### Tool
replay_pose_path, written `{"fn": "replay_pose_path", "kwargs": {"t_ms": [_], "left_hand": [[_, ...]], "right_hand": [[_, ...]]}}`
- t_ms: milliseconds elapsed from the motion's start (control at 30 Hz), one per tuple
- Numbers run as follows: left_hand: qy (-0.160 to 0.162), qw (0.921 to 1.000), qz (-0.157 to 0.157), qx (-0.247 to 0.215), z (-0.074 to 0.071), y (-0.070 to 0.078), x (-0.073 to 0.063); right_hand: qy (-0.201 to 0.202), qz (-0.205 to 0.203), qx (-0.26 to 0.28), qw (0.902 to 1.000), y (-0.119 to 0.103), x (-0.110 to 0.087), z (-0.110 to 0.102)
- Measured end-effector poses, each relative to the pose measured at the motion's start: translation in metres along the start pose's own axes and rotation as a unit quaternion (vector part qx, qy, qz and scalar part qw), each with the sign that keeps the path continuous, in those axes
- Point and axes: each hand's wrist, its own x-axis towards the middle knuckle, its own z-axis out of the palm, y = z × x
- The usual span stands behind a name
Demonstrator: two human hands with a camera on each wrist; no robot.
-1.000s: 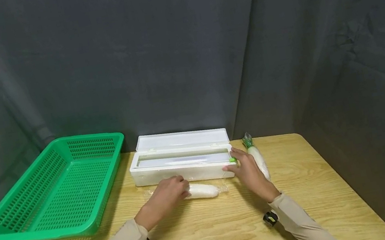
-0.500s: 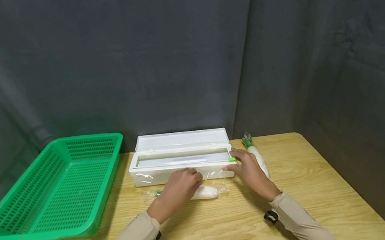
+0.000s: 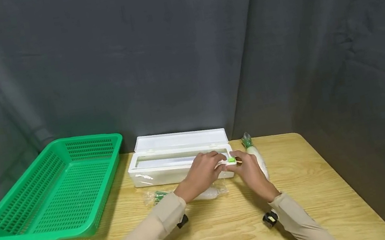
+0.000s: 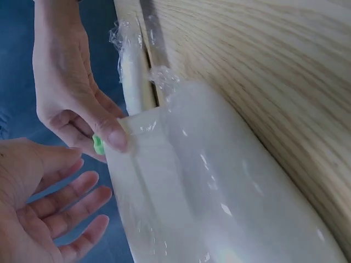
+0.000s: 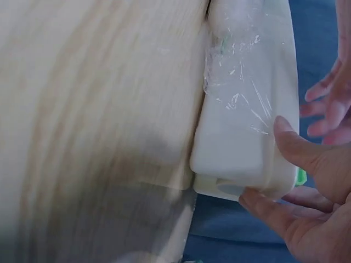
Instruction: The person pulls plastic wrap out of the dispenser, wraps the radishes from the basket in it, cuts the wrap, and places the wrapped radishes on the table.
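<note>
A white cling film dispenser (image 3: 159,175), its lid raised at the back, lies across the table with clear film over its front. My right hand (image 3: 250,172) holds its right end, thumb on the front face and fingers around the end, beside the green slide cutter (image 3: 231,159). My left hand (image 3: 203,171) is over the dispenser's right part near that cutter. In the left wrist view, the left hand's (image 4: 44,203) fingers are loosely bent and apart from the dispenser. A film-wrapped white radish (image 3: 208,193) lies in front, partly hidden by the left arm.
A second wrapped white radish (image 3: 258,162) with green stalks lies right of the dispenser, partly behind the right hand. On the left stands a large green basket (image 3: 91,222). Dark curtains (image 3: 166,56) hang behind and beside the wooden table (image 3: 235,236).
My left hand has moved right along the dispenser's front, from over the front radish to the green cutter. The right hand has stayed at the dispenser's right end.
</note>
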Motion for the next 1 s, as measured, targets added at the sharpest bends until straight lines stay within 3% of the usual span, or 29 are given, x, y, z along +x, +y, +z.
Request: {"fn": "replay_pose_path", "kwargs": {"t_ms": [267,467,800,1000], "left_hand": [[-0.016,0.9995,-0.024,-0.010,0.011,0.005,0.015],[-0.026,0.9986,-0.038,-0.026,0.018,0.005,0.021],[-0.032,0.9973,-0.039,0.054,0.028,0.005,0.032],[-0.028,0.9973,-0.030,0.060,0.026,0.000,0.031]], "right_hand": [[0.009,0.015,-0.014,0.9997,0.002,-0.001,0.001],[-0.005,0.034,-0.011,0.9994,0.003,-0.002,0.000],[0.001,0.030,-0.007,0.9995,0.006,0.000,0.001],[-0.002,0.039,-0.006,0.9992,0.005,0.000,0.001]]}}
